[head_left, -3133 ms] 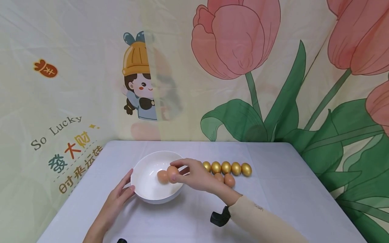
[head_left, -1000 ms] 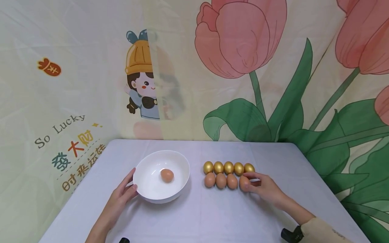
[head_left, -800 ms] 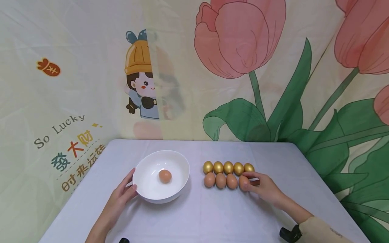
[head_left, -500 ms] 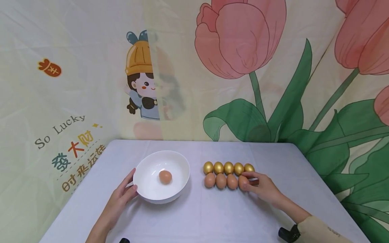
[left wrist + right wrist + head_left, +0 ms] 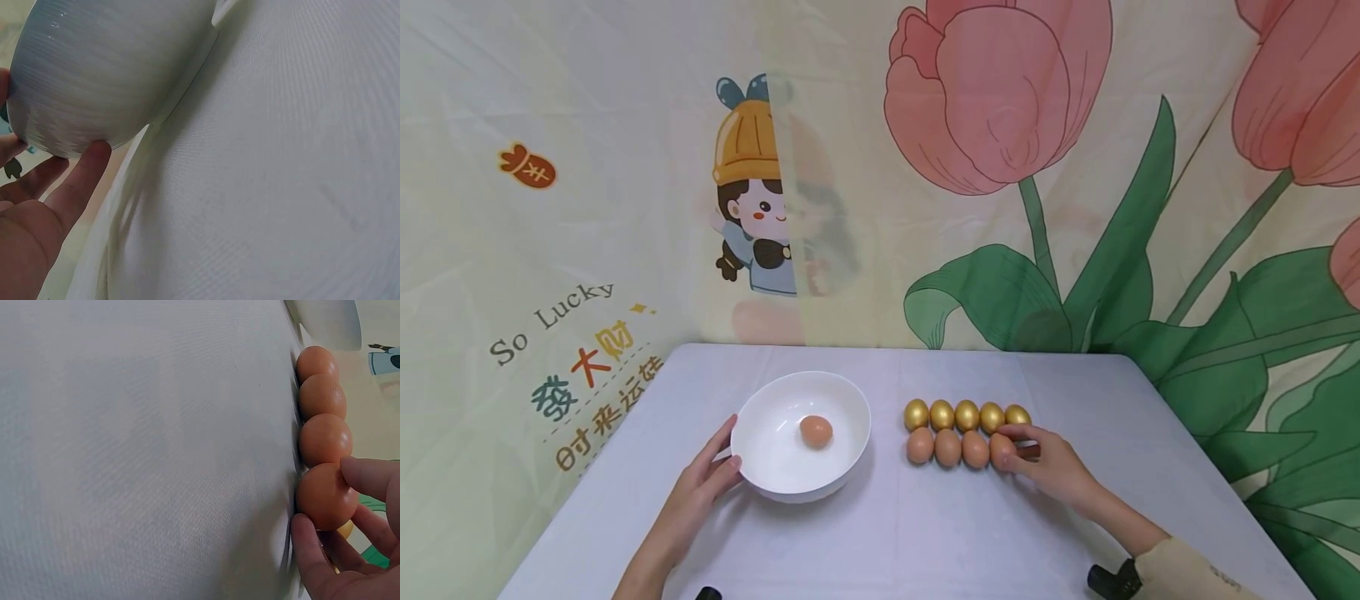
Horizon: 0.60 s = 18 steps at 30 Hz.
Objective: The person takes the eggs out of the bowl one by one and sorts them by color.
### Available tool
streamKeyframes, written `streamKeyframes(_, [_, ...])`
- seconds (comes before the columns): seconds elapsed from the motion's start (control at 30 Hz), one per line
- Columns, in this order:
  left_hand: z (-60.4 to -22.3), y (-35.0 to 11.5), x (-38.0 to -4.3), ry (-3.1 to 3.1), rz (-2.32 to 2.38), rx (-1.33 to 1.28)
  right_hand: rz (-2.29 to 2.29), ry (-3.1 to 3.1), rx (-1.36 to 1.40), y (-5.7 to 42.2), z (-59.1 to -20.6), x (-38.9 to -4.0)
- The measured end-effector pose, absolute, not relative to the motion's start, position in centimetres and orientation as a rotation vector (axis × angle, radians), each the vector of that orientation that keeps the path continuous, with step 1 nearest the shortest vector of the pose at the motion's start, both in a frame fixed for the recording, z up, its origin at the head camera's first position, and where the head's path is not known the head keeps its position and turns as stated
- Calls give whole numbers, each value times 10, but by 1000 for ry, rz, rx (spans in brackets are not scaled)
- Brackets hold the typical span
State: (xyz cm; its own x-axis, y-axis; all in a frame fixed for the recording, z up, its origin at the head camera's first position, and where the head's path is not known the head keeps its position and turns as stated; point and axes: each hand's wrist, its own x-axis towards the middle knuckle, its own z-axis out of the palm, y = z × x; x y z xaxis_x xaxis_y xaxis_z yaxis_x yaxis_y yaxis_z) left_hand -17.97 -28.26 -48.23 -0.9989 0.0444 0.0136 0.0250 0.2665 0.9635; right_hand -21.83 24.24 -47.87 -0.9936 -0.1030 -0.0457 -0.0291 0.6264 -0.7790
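Note:
My right hand (image 5: pixel 1048 462) pinches a brown egg (image 5: pixel 326 497) between thumb and fingers at the right end of a row of brown eggs (image 5: pixel 947 448). In the right wrist view this egg sits right against its neighbour, low on the cloth. My left hand (image 5: pixel 700 479) touches the outside of a white bowl (image 5: pixel 760 471), thumb and fingers spread along its left side. In the left wrist view the fingertips (image 5: pixel 97 150) lie on the bowl's outer wall. One brown egg (image 5: pixel 816 432) lies inside the bowl.
Behind the brown eggs runs a row of several golden eggs (image 5: pixel 967 416), the rightmost partly overlapped by my right hand. A white cloth covers the table (image 5: pixel 880 542). A printed curtain (image 5: pixel 850 167) hangs behind its far edge.
My right hand has carried a brown egg rightward from the bowl to the row's end, then slid it left against its neighbour. The egg in the bowl rocks slightly. My left hand stays.

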Motion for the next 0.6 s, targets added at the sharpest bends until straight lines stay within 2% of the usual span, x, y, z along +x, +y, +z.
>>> streamKeyframes(0.6, [-483, -282, -180, 2475, 1907, 75, -1293, 2793, -187, 249, -470, -213])
